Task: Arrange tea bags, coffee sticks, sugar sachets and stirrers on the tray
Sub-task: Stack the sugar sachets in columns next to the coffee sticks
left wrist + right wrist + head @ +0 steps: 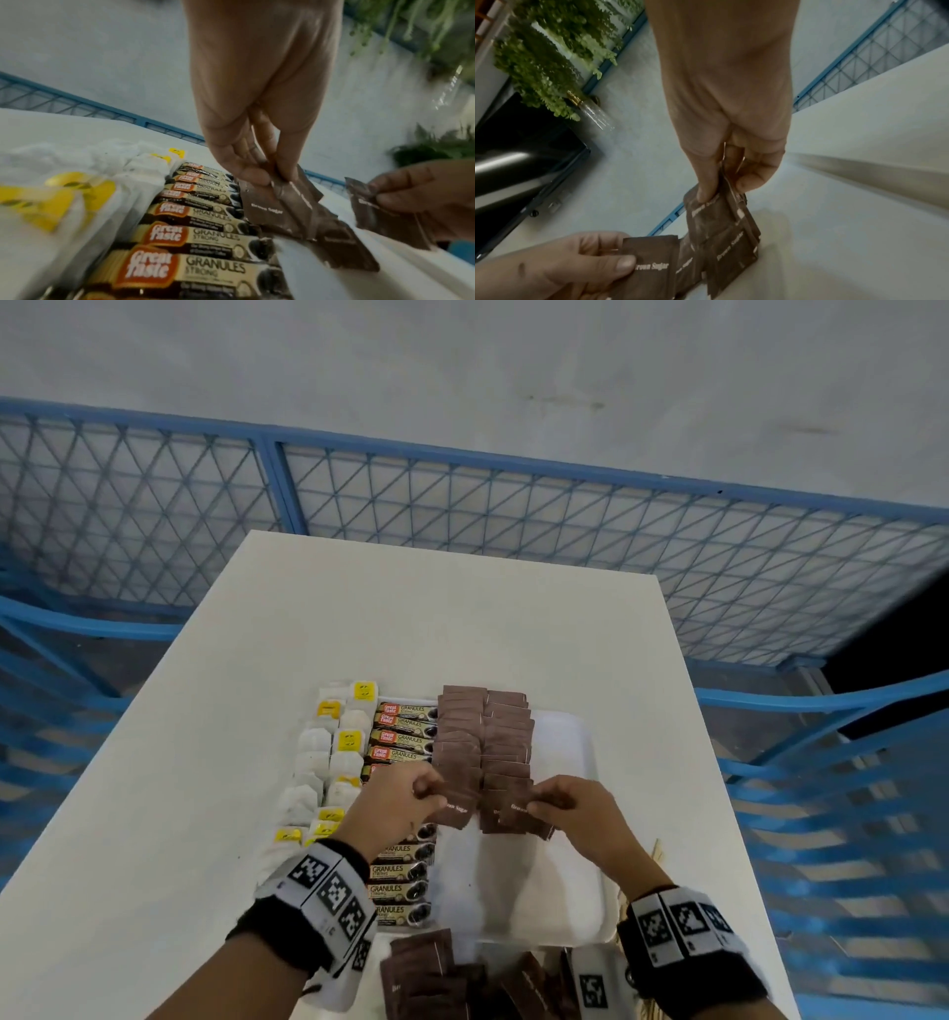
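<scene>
The left hand [405, 796] pinched a brown sugar sachet [267, 207] between thumb and fingers at the near end of the left sugar column [459, 742]. The right hand [567, 806] pinched a small fan of sachets [721, 229] the same way, at the near end of the right sugar column [508, 742]. Both columns ran from six o'clock toward twelve o'clock down the middle of the white tray [570, 814], each sachet overlapping the next.

At nine o'clock from the sugar lay the row of coffee sticks [405, 737], and further toward nine o'clock the tea bags [328, 762] with yellow tags. More loose sachets [426, 968] waited at six o'clock, off the tray's near edge. Pale wooden sticks, probably the stirrers [656, 852], showed just past the tray at four o'clock, partly hidden by the right wrist.

The step in hand looked like extending both sugar columns toward six o'clock. To do it well, each sachet would best go down flat, its far edge tucked onto the one before with the same overlap, its long sides in line with the column. The right hand would need to release one sachet at a time, since the thin packets could slide together. The left column sat very close to the coffee sticks, so the left hand should lower straight down and avoid nudging them.
</scene>
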A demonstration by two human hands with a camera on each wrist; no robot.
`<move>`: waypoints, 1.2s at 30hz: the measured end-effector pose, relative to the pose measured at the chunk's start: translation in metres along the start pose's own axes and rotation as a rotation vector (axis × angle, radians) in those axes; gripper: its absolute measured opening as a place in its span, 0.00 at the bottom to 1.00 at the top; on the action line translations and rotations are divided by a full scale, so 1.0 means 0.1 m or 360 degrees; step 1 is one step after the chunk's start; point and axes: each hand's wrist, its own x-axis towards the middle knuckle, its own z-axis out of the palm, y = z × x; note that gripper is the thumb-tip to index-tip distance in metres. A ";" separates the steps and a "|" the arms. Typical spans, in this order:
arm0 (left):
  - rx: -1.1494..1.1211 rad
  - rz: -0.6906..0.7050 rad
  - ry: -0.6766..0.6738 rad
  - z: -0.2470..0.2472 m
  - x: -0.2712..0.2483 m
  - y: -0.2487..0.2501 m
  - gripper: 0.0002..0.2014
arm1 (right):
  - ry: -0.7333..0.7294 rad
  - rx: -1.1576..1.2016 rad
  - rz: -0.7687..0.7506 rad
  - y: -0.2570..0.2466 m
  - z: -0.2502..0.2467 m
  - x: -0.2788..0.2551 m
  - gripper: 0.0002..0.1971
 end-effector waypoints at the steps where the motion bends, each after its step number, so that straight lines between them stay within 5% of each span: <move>1: 0.0064 0.0005 -0.0001 0.01 0.04 0.00 0.04 | -0.0051 -0.0093 -0.0023 0.00 0.01 0.03 0.05; 5: 0.0193 0.0016 -0.0024 0.08 0.16 0.00 0.06 | -0.0189 -0.0391 -0.0118 -0.01 0.12 0.09 0.05; 18: 0.0959 0.0076 0.0273 0.26 0.24 -0.09 0.13 | 0.0060 -0.0816 -0.0472 0.14 0.28 0.16 0.09; 26: 0.1010 -0.0014 0.0352 0.29 0.21 -0.11 0.14 | 0.0156 -0.0867 -0.0552 0.13 0.30 0.16 0.11; 32: 0.0670 0.0106 0.0443 0.20 0.02 -0.07 0.11 | 0.0267 -0.0840 -0.0587 0.12 0.28 0.07 0.12; 36: 0.0450 0.0222 0.0061 0.13 -0.30 -0.13 0.04 | 0.0209 -0.0700 -0.0606 0.08 0.23 -0.16 0.04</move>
